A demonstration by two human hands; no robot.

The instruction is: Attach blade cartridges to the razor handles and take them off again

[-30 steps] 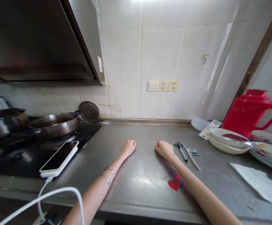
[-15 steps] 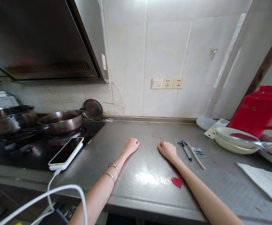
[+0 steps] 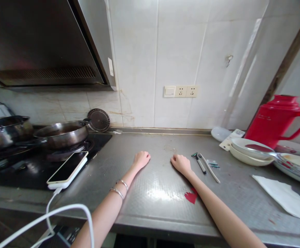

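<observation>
My left hand (image 3: 141, 159) rests on the steel counter (image 3: 139, 198) as a loose fist, with two bracelets (image 3: 121, 189) at its wrist. Level with it, my right hand (image 3: 181, 163) also lies curled shut, and nothing shows in either. A gap of bare metal parts the two hands. Just right of my right hand are a green and black razor (image 3: 199, 163), a curved whitish stick (image 3: 210, 168) and a small clear packet (image 3: 213, 164). Beside my right forearm lies a piece of red paper (image 3: 191, 196), partly covered by the arm.
At left, a phone (image 3: 68, 167) on a white cable (image 3: 69, 207) lies by the stove with a pan (image 3: 64, 135) and a pot (image 3: 6, 132). At right stand a red thermos (image 3: 273, 122) and stacked dishes (image 3: 251, 156), near a white paper sheet (image 3: 281, 194).
The view has turned slightly to the right, so everything sits a little further left. Both hands keep their place on the counter.
</observation>
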